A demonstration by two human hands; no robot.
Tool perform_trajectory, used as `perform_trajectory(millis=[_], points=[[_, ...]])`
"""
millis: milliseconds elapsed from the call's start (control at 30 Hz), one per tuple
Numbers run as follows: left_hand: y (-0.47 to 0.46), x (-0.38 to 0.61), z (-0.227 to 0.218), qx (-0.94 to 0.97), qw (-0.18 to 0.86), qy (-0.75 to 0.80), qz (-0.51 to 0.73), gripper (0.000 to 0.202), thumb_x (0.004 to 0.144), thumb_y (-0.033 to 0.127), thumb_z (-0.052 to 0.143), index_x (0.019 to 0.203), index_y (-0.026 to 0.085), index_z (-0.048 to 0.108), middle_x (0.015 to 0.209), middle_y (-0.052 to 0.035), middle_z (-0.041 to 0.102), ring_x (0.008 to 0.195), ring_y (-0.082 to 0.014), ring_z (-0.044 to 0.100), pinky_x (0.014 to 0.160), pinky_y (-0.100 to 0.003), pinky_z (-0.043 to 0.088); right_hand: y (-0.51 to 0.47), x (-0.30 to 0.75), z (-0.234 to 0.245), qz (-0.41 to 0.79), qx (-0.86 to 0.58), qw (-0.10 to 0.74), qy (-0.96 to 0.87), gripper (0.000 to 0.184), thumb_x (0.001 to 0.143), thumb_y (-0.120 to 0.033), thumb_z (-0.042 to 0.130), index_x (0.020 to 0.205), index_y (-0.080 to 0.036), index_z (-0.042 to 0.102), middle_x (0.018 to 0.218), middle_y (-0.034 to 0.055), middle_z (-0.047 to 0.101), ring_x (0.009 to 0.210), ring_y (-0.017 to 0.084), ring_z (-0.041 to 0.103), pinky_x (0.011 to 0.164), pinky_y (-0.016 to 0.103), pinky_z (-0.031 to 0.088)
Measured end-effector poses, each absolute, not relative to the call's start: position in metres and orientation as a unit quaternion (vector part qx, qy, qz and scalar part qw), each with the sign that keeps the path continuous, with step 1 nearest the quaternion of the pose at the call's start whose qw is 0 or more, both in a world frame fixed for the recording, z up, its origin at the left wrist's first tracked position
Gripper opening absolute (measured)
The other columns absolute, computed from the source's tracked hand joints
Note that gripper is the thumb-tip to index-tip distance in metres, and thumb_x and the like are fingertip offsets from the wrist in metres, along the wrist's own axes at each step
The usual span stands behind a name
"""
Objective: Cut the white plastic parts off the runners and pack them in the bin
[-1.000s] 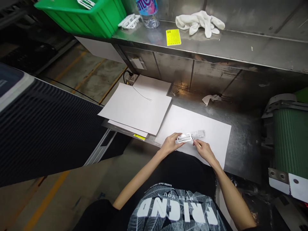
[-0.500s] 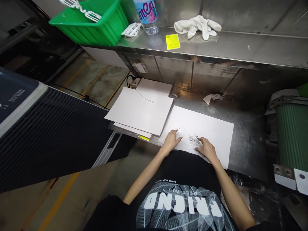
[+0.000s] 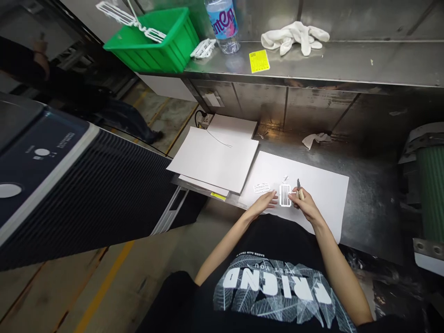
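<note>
My right hand (image 3: 305, 205) grips a small hand tool, seemingly nippers (image 3: 299, 188), with a dark metal tip pointing away from me and pale handles. The same hand's thumb and finger pinch the right edge of a white slotted plastic frame (image 3: 285, 206), held upright lengthwise over the white sheet (image 3: 321, 185). A small white looped piece (image 3: 285, 179) shows at the frame's far end; whether they are joined, I cannot tell. Just left of the frame is my left hand (image 3: 265, 202), fingers stretched out and holding nothing. Beyond it, another white slotted piece (image 3: 261, 188) lies on the sheet.
White boards (image 3: 215, 157) are stacked at the left on the metal bench (image 3: 367, 199). On the shelf (image 3: 343, 64) are a green bin (image 3: 156, 55), a bottle (image 3: 224, 23), a yellow label (image 3: 259, 61) and white gloves (image 3: 294, 38). A person's leg (image 3: 128, 118) shows far left.
My left hand has left the slotted piece at the left and moved right, near the frame. My right hand has lifted and turned the frame upright. A person has appeared at far left.
</note>
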State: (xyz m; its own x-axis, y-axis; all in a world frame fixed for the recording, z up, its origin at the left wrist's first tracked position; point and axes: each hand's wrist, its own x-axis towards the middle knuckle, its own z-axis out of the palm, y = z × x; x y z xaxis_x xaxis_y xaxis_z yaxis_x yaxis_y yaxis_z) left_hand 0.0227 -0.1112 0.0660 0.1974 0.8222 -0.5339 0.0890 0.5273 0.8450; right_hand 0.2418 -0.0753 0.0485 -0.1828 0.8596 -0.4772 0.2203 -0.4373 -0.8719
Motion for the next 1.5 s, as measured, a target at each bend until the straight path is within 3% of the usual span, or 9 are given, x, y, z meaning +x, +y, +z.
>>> perform_trajectory(millis=[67, 167, 300, 400, 533, 600, 833, 1233, 1500], points=[[-0.109, 0.03, 0.075, 0.378, 0.699, 0.52, 0.313, 0.08, 0.101, 0.078, 0.04, 0.14, 0.014, 0.067, 0.133, -0.0221, 0.072, 0.114, -0.0308, 0.074, 0.1, -0.047, 0.059, -0.077, 0.233, 0.063, 0.648, -0.547, 0.28, -0.45, 0.065, 0.07, -0.074, 0.083, 0.105, -0.025, 0.057, 0.077, -0.0039, 0.059, 0.062, 0.014, 0.05, 0.059, 0.03, 0.044], [-0.104, 0.038, 0.086, 0.357, 0.695, 0.494, 0.381, 0.072, 0.095, 0.073, 0.059, 0.138, 0.016, 0.067, 0.133, -0.0189, 0.072, 0.115, -0.0298, 0.072, 0.101, -0.044, 0.058, -0.079, 0.221, 0.081, 0.656, -0.535, 0.305, -0.437, 0.067, 0.072, -0.075, 0.084, 0.106, -0.024, 0.059, 0.078, -0.0022, 0.061, 0.063, 0.014, 0.052, 0.059, 0.029, 0.043], [-0.098, 0.03, 0.1, 0.346, 0.648, 0.509, 0.45, 0.069, 0.097, 0.067, 0.06, 0.143, 0.016, 0.06, 0.119, -0.0135, 0.073, 0.09, -0.0205, 0.07, 0.089, -0.039, 0.059, -0.08, 0.224, 0.102, 0.629, -0.562, 0.325, -0.429, 0.062, 0.089, -0.082, 0.063, 0.111, -0.023, 0.063, 0.097, 0.0045, 0.068, 0.076, 0.017, 0.062, 0.067, 0.031, 0.048], [-0.098, 0.015, 0.119, 0.374, 0.615, 0.519, 0.462, 0.065, 0.103, 0.066, 0.049, 0.143, 0.017, 0.062, 0.11, -0.0093, 0.068, 0.077, -0.0158, 0.061, 0.078, -0.035, 0.057, -0.087, 0.243, 0.12, 0.613, -0.554, 0.293, -0.481, 0.063, 0.096, -0.082, 0.051, 0.113, -0.024, 0.067, 0.093, 0.0039, 0.066, 0.08, 0.019, 0.065, 0.073, 0.034, 0.05], [-0.106, 0.004, 0.149, 0.557, 0.445, 0.573, 0.404, 0.057, 0.11, 0.057, 0.045, 0.154, 0.022, 0.054, 0.132, -0.0118, 0.063, 0.118, -0.0231, 0.062, 0.109, -0.04, 0.05, -0.099, 0.263, 0.148, 0.584, -0.534, 0.234, -0.565, 0.055, 0.103, -0.074, 0.046, 0.116, -0.026, 0.069, 0.092, 0.0036, 0.066, 0.085, 0.021, 0.064, 0.08, 0.036, 0.049], [-0.11, 0.006, 0.161, 0.629, 0.348, 0.585, 0.375, 0.062, 0.108, 0.054, 0.052, 0.16, 0.022, 0.043, 0.139, -0.0142, 0.06, 0.13, -0.0264, 0.057, 0.116, -0.046, 0.047, -0.103, 0.264, 0.161, 0.576, -0.528, 0.205, -0.589, 0.053, 0.103, -0.073, 0.048, 0.116, -0.026, 0.07, 0.094, 0.0042, 0.068, 0.09, 0.022, 0.065, 0.086, 0.038, 0.05], [-0.113, 0.016, 0.176, 0.745, 0.157, 0.521, 0.387, 0.054, 0.104, 0.035, 0.068, 0.152, 0.02, 0.048, 0.132, -0.0135, 0.062, 0.122, -0.0255, 0.058, 0.107, -0.045, 0.055, -0.097, 0.25, 0.183, 0.57, -0.513, 0.171, -0.618, 0.056, 0.103, -0.075, 0.046, 0.114, -0.027, 0.071, 0.097, 0.0037, 0.071, 0.092, 0.023, 0.069, 0.09, 0.04, 0.052], [-0.112, 0.017, 0.169, 0.755, 0.173, 0.502, 0.383, 0.054, 0.102, 0.032, 0.069, 0.152, 0.022, 0.051, 0.128, -0.0119, 0.063, 0.12, -0.0245, 0.061, 0.105, -0.044, 0.057, -0.092, 0.251, 0.186, 0.527, -0.538, 0.142, -0.643, 0.061, 0.102, -0.077, 0.044, 0.112, -0.027, 0.077, 0.078, 0.0007, 0.069, 0.066, 0.017, 0.062, 0.069, 0.033, 0.048], [-0.099, 0.024, 0.064, 0.69, 0.338, 0.559, 0.311, 0.053, 0.095, 0.032, 0.078, 0.141, 0.016, 0.058, 0.127, -0.0144, 0.064, 0.121, -0.0272, 0.065, 0.106, -0.046, 0.057, -0.08, 0.249, 0.088, 0.494, -0.577, 0.109, -0.642, 0.062, 0.101, -0.073, 0.044, 0.095, -0.024, 0.079, 0.065, -0.0004, 0.064, 0.063, 0.019, 0.056, 0.07, 0.033, 0.045]])
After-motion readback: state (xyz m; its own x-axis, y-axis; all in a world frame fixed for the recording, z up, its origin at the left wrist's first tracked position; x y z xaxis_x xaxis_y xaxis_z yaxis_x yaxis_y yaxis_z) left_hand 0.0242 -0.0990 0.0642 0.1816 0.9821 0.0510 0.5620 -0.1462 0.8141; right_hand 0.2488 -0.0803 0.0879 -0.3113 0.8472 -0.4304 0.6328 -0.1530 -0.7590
